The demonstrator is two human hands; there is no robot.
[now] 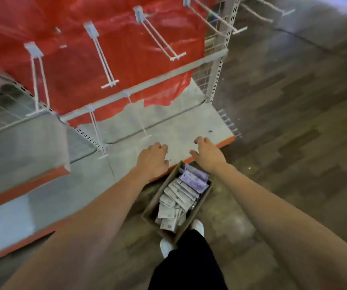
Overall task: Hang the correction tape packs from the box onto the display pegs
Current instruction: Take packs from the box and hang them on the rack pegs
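Both your forearms reach out over the box point(175, 203) on the floor by your feet; its long axis runs away from you toward the shelf base point(168, 126). Your left hand point(152, 159) and right hand point(207, 152) hover empty, fingers loose, past its far end (the right marginally closer). The correction tape packs point(181, 195) lie below and nearer; the pegs point(105, 59) stand bare.

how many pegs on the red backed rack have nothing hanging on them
6 that I can make out, all bare: four across the upper row, two on the lower bar. More at top right; others may be out of view.
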